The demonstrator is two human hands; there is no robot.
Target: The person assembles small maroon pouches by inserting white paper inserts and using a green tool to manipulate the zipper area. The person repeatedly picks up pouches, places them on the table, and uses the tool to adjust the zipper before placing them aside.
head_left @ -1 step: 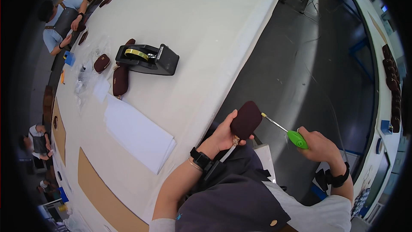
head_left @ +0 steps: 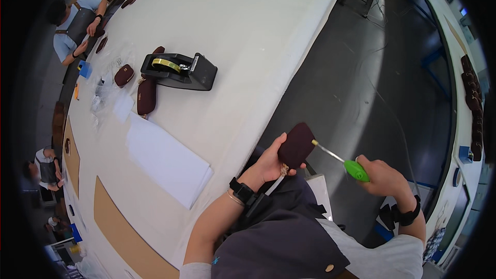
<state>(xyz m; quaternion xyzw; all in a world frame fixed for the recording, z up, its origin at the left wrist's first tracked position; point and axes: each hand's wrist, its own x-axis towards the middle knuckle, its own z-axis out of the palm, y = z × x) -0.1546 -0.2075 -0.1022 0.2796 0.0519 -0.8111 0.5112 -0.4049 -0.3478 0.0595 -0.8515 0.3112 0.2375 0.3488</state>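
Observation:
A small dark maroon pouch [head_left: 296,144] rests in my left hand [head_left: 268,163], whose fingers and thumb close round its side and lower edge. A pale strap [head_left: 275,184] hangs from gold-coloured hardware at the pouch's lower corner. My right hand [head_left: 385,176] grips a green-handled tool [head_left: 356,171] with a thin metal shaft and a yellowish tip. That tip meets the pouch's right edge; whether it presses there is too small to tell. The pouch is above my lap, beside the long white table [head_left: 248,72].
On the table are a black tape dispenser [head_left: 199,75], more maroon pouches [head_left: 146,96], white paper sheets [head_left: 165,157] and brown cardboard [head_left: 124,227]. A co-worker [head_left: 77,26] handles a dark item at the far left. Several dark pouches [head_left: 470,93] line the right-hand bench.
The tool in my right hand has shifted slightly left and down along the pouch's right edge. The pouch in my left hand has hardly moved.

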